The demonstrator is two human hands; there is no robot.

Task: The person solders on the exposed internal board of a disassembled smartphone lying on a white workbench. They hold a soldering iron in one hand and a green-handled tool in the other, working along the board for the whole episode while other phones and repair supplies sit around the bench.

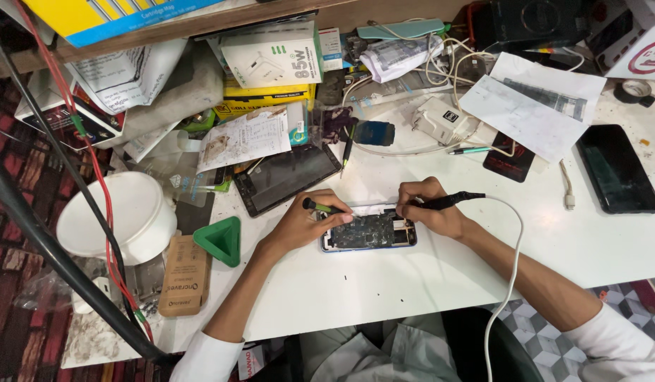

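Left hand [299, 223]: clamped on green-handled screwdriver [322, 207].
Right hand [428, 206]: grips black corded soldering pen [447, 201].
Risk: slip could damage opened blue-framed phone [368, 231] board.

Clutter behind — bare table [412, 276] in front

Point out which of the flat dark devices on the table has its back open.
The phone between the left hand and right hand, its circuit board exposed. The tablet behind it and the black phone at far right are closed.
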